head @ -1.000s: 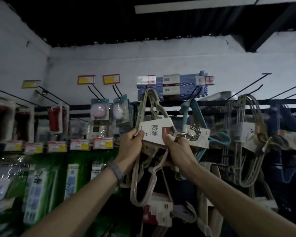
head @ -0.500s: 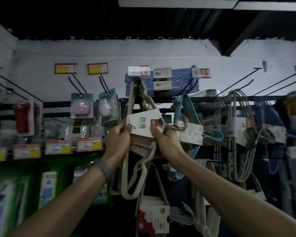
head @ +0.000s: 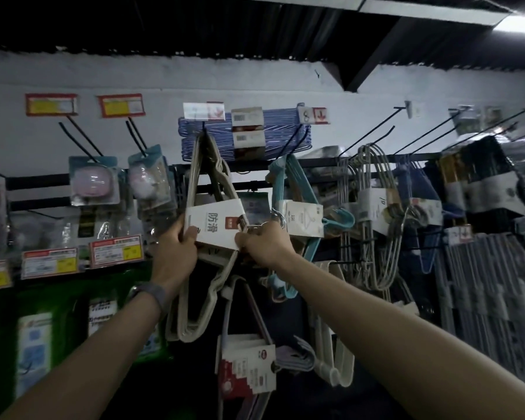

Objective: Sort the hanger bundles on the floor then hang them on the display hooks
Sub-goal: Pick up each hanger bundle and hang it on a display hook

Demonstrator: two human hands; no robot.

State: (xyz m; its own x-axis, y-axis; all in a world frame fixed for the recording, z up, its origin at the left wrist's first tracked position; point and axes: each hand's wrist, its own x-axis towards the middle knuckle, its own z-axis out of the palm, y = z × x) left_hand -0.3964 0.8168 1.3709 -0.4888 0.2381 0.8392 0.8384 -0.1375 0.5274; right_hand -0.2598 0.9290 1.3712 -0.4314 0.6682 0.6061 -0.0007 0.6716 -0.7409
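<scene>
Wall rack [head: 37, 180] is carrying hooked merchandise, beige hanger bundle [head: 191, 177] is hanging tilted at its centre with top end in front of blue hanger pack [head: 282, 130], white paper sleeve [head: 215, 225] is banding the hangers, and left hand [head: 176, 253] and right hand [head: 264, 247] are gripping that sleeve's opposite edges.

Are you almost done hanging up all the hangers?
Partly done: a teal bundle and a grey bundle already hang on hooks. Right now the left hand and right hand grip a beige hanger bundle, its top up at a hook; whether it has caught is unclear. Bare hooks show at right. The floor is out of view.
</scene>
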